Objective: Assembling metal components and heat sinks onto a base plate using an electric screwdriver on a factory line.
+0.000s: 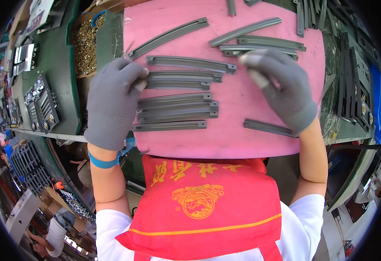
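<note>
My left hand (112, 102), in a grey knitted glove with pale fingertips, is beside the left ends of a pair of dark grey metal strips (181, 77). Its thumb and forefinger are bent and slightly apart, with nothing visible between them. Also gloved, my right hand (281, 85) hovers right of a single slightly slanted strip (190, 63); its thumb and forefinger are apart and empty, the other fingers curled. Nearer me lies a group of several strips (177, 106), side by side. One short-looking strip (268, 127) is partly behind my right wrist.
The strips lie on a pink mat (225, 143). More strips (260, 41) lie at its far side, another (168, 38) at far left. A bin of small brass-coloured parts (85, 45) stands left. Dark metal assemblies (42, 104) are on the left bench; long dark parts (351, 82) stand right.
</note>
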Available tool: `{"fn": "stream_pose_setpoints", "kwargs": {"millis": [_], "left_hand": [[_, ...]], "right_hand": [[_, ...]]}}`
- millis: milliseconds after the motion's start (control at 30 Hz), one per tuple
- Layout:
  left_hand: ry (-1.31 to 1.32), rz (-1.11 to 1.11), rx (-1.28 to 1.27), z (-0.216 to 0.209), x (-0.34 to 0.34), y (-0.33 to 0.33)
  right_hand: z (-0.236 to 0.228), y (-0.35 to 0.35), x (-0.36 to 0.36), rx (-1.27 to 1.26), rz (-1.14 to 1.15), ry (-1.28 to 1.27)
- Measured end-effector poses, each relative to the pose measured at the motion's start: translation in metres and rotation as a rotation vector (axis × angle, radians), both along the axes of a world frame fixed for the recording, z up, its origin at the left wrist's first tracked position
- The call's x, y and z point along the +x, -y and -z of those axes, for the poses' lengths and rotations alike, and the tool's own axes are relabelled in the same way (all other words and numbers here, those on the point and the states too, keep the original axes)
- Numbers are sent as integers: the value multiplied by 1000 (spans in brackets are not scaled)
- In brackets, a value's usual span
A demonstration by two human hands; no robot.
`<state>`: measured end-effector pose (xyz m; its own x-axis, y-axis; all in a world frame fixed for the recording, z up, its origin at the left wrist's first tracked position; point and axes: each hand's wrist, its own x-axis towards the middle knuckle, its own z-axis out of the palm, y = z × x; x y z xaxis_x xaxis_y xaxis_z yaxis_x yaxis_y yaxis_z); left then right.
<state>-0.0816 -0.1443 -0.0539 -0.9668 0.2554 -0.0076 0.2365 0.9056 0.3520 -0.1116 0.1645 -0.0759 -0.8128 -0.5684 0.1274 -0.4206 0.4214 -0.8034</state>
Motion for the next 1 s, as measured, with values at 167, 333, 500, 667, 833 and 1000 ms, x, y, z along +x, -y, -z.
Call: {"fn": "stream_pose_setpoints", "kwargs": {"millis": [167,333,500,667,833,1000], "left_hand": [[-150,-29,122,-1,7,-9],[-252,149,151,22,-3,-24],[-112,139,26,10,10,-19],[-129,86,130,7,2,-45],[-217,199,271,23,-20,-80],[-259,239,320,37,-40,-107]], "right_hand": [[6,-17,-10,541,281,-492],[13,-24,3,551,226,-617],[17,-29,7,545,334,-546],[10,-37,-5,529,234,-526],[-17,-65,17,552,117,-49],[-32,-96,33,408,0,325]]}}
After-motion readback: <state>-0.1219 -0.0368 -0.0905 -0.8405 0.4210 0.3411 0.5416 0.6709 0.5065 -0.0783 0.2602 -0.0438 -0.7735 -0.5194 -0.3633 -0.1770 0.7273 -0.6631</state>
